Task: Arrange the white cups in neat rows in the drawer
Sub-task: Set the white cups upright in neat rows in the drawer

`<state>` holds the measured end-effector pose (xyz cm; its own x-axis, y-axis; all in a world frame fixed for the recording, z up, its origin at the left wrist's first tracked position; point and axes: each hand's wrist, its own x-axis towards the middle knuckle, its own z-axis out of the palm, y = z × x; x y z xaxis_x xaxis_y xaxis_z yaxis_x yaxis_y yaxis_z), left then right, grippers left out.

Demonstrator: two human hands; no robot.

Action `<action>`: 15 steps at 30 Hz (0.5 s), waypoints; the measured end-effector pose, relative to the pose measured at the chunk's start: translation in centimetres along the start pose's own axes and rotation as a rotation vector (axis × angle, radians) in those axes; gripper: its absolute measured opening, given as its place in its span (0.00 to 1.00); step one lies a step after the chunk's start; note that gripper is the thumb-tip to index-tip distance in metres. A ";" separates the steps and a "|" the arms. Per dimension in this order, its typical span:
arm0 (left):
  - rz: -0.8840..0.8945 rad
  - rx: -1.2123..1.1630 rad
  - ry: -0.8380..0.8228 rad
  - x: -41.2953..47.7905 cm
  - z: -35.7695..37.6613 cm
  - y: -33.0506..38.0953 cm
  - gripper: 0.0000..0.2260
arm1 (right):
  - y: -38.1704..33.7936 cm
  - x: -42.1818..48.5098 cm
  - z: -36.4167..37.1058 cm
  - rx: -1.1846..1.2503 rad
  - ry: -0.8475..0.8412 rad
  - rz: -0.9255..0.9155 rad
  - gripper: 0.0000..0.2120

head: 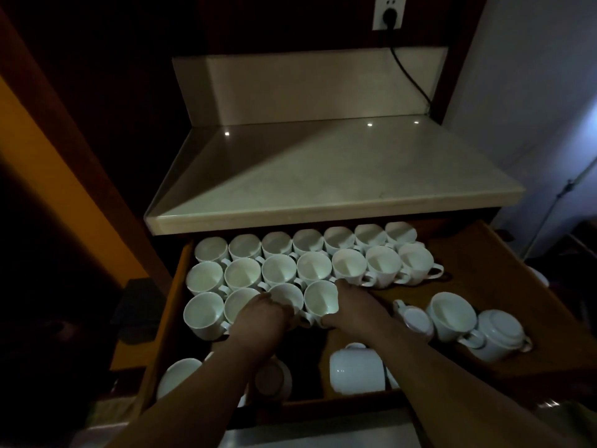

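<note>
While upright in 3 rows, white cups (242, 274).

Bare drawer floor (484, 270) right of cup rows (311, 266).

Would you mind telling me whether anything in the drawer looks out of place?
Yes: right of the rowed cups, one tipped cup lies on its side, and near the front of the drawer an inverted cup sits upside down.

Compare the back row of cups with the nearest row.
The back row holds seven cups; the nearest row only four. The back row is untouched; the left hand and right hand grip the nearest row's cups. Both rows: white cups, upright, mouths up.
</note>
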<state>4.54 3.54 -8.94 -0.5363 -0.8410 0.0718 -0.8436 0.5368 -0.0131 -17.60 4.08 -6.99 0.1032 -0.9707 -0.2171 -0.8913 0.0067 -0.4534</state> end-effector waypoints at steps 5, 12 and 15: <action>-0.088 -0.282 0.069 0.8 -2.2 1.9 0.16 | 1.9 -1.7 -2.3 0.056 0.018 -0.011 0.29; -0.054 -0.586 -0.056 4.9 -5.0 9.4 0.12 | 8.9 -6.1 -10.6 -0.094 -0.010 0.185 0.11; -0.037 -0.599 -0.171 6.7 -4.0 13.2 0.11 | 12.8 -5.9 -12.0 -0.140 -0.033 0.153 0.17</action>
<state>-10.12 5.23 -4.69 -0.5455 -0.8322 -0.0996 -0.7264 0.4102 0.5515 -34.95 7.02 -1.16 -0.0261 -0.9526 -0.3032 -0.9500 0.1181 -0.2891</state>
